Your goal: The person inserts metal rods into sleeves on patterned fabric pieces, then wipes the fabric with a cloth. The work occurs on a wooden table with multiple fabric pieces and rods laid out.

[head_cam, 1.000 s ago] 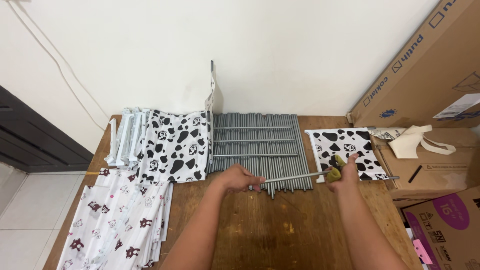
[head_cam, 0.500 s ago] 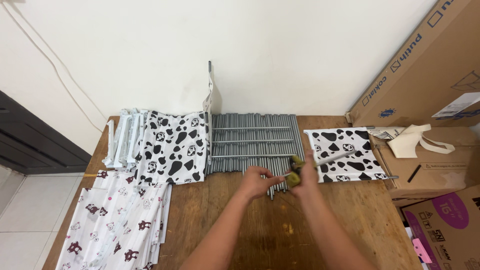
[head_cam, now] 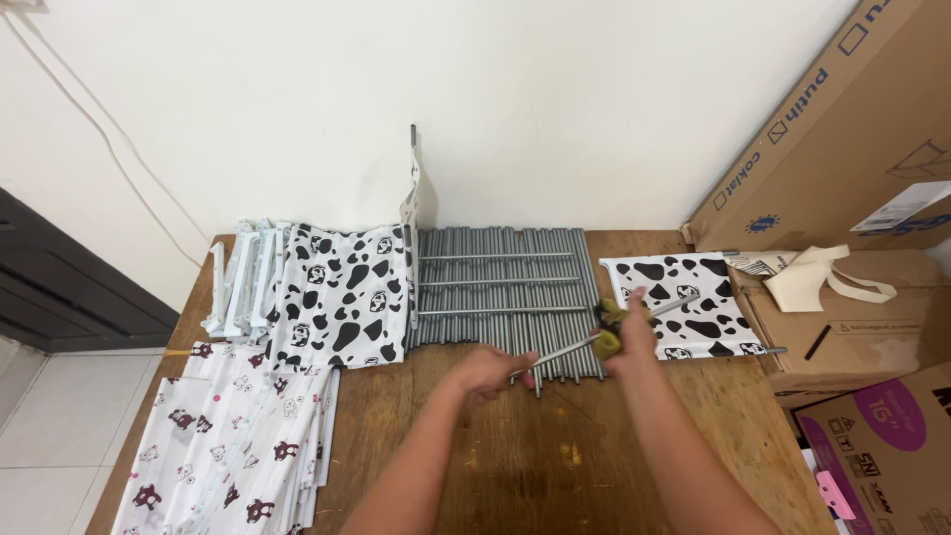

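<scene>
Both hands meet over the middle of the wooden worktop [head_cam: 555, 456], just in front of a bed of grey metal rods [head_cam: 500, 297] that lies side by side against the back edge. The left hand [head_cam: 487, 374] is curled around the near end of a single grey rod [head_cam: 565, 352], which slants up to the right. The right hand [head_cam: 626, 332] is closed on the rod's other end, where two olive-green connector pieces [head_cam: 607, 329] sit one above the other against the fingers. Whether those pieces are fitted onto the rod or only held beside it cannot be told. Left of the rods lies a folded cow-patterned cloth [head_cam: 345, 294], with white plastic parts [head_cam: 241, 279] at the back left corner and white cloth with small dark figures [head_cam: 233, 436] along the left edge. A second cow-patterned piece [head_cam: 693, 302] lies near the right edge, touching the right hand's far side. Cardboard boxes [head_cam: 842, 149] stand beyond the right edge.
</scene>
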